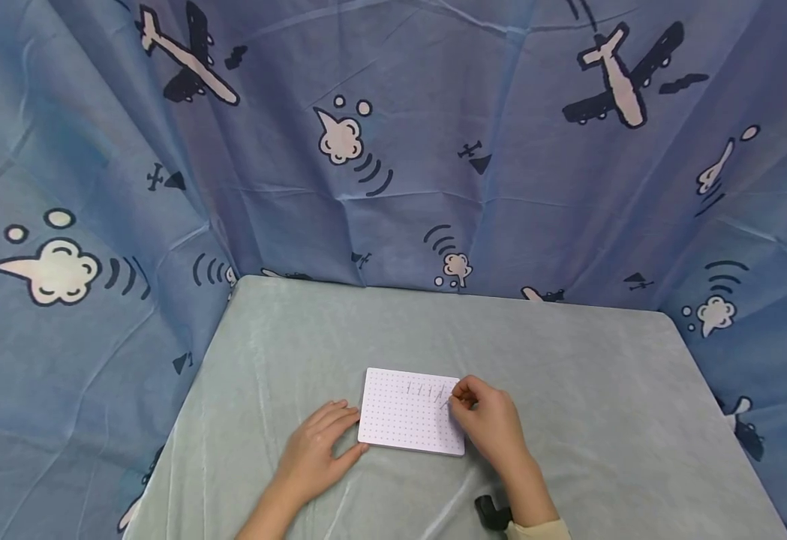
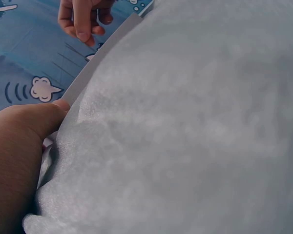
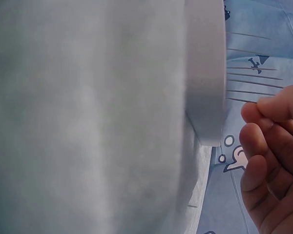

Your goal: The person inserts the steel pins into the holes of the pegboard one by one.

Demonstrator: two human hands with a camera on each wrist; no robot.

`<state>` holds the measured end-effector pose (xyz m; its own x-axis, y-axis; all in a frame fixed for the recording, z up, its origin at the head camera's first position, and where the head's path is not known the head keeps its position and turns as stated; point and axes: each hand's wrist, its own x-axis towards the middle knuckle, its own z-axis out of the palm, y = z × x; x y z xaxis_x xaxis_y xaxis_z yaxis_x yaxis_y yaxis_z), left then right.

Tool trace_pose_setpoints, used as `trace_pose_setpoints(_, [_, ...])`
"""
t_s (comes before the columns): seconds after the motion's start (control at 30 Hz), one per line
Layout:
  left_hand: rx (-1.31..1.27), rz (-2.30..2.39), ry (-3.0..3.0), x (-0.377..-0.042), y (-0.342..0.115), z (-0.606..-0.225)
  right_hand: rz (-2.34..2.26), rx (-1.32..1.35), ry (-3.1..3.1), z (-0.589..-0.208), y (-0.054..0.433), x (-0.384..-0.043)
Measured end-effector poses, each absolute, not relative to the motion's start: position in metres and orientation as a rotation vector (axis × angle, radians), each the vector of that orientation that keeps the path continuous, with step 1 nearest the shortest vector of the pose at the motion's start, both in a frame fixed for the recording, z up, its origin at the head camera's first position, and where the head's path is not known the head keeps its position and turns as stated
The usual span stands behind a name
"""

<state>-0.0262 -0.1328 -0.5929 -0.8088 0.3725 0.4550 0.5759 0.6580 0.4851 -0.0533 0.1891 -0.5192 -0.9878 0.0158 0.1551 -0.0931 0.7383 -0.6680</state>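
A white board [image 1: 400, 427] with a grid of small holes lies flat on the table. Several thin metal needles [image 3: 254, 83] stand up from it, in a row near its far right part. At the right edge of the board, my right hand [image 1: 494, 424] pinches one needle [image 3: 241, 100] between thumb and index fingertip; its lower end meets the board face. My left hand [image 1: 319, 450] rests at the board's left side, fingers extended along the edge and thumb at the near left corner. The left wrist view shows that thumb [image 2: 34, 119] against the board's side.
A pale grey-green cloth [image 1: 285, 337] covers the table and has soft creases. Blue curtain fabric [image 1: 407, 165] printed with planes and clouds hangs behind and at both sides. Beside the right wrist sits a black curved piece [image 1: 491, 514].
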Motion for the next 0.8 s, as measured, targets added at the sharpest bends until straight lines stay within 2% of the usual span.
trace_pose_setpoints(0.8, [-0.770,-0.914,-2.546,-0.0274,-0.1329,-0.5930,0.890,0.155,-2.831,-0.5266,0.1844,-0.0568])
